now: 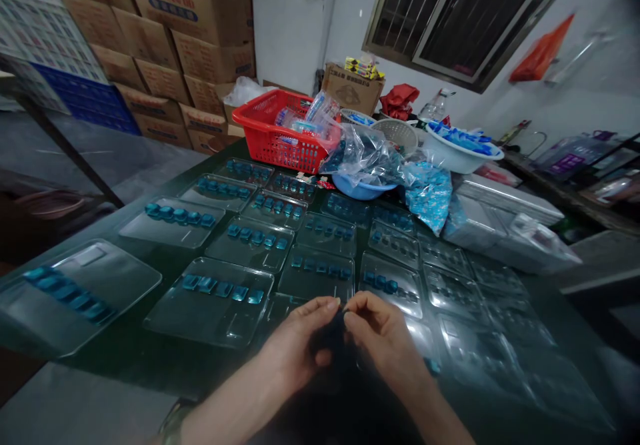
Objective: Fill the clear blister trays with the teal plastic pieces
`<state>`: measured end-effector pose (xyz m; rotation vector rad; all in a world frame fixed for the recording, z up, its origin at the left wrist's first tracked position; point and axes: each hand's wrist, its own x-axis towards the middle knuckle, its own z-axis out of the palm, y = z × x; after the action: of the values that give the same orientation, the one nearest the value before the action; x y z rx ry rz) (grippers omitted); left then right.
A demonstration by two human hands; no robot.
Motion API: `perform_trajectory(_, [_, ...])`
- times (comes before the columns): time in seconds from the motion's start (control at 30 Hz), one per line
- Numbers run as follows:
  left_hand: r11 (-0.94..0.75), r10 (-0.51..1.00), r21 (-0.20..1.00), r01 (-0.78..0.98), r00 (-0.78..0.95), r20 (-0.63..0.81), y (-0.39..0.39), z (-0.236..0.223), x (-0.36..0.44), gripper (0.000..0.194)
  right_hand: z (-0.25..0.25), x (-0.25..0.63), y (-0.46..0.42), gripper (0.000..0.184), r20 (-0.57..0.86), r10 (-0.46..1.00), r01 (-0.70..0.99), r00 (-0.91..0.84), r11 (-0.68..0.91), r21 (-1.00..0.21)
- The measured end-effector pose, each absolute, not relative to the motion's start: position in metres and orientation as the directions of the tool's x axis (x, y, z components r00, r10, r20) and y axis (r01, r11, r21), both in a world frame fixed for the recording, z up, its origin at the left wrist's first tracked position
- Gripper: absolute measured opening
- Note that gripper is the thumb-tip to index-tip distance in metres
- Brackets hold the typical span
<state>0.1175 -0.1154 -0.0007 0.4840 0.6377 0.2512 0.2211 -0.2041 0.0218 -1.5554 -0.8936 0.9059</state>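
My left hand [295,345] and my right hand [383,341] meet at the near edge of a dark table [125,358], fingertips pinched together on something small and dark that I cannot make out. Just beyond my fingers lie several clear plastic blister trays [215,298], each holding a row of small blue parts [223,288]. The trays to the right [450,291] look mostly unfilled. A single blue part [433,366] lies by my right wrist.
At the far side stand a red basket [275,138], a blue bowl under a clear bag [360,158], a bag of blue parts [430,195] and a white bowl [463,148]. Stacked lids [505,221] sit right. Cardboard boxes [170,38] line the wall.
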Motion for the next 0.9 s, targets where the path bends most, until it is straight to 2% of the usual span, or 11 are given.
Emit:
perform_trajectory(0.17, [0.833,0.390,0.545,-0.094,0.798,-0.459,-0.111,-0.004,0.118,0.016,0.026,0.221,-0.210,0.012,-0.018,0.865,0.151,0.502,-0.107,-0.983])
perform_trajectory(0.33, [0.828,0.421,0.554,-0.089,0.751,-0.509,-0.105,-0.007,0.115,0.020,0.030,0.229,-0.214,0.015,0.064,0.756,0.181,0.651,-0.073,-0.981])
perform_trajectory(0.4, [0.820,0.430,0.566,-0.083,0.741,-0.515,-0.105,-0.007,0.115,0.020,0.030,0.228,-0.214,0.008,0.059,0.777,0.205,0.626,-0.091,-0.974])
perform_trajectory(0.5, [0.797,0.445,0.598,-0.078,0.746,-0.496,-0.107,-0.005,0.115,0.021,0.027,0.220,-0.211,0.019,-0.021,0.873,0.252,0.488,-0.164,-0.954])
perform_trajectory(0.6, [0.789,0.441,0.612,-0.057,0.746,-0.499,-0.108,-0.001,0.116,0.021,0.024,0.214,-0.207,0.011,-0.046,0.894,0.295,0.446,-0.195,-0.935])
perform_trajectory(0.67, [0.794,0.426,0.605,-0.052,0.758,-0.494,-0.108,0.001,0.115,0.019,0.024,0.214,-0.205,0.009,-0.056,0.890,0.263,0.453,-0.193,-0.945])
perform_trajectory(0.8, [0.818,0.376,0.571,-0.071,0.818,-0.436,-0.108,0.004,0.112,0.010,0.021,0.218,-0.204,0.011,-0.138,0.887,0.064,0.441,-0.185,-0.981])
perform_trajectory(0.9, [0.814,0.360,0.577,-0.061,0.834,-0.418,-0.108,0.005,0.111,0.018,0.016,0.219,-0.204,0.012,-0.138,0.885,-0.054,0.444,-0.128,-0.990])
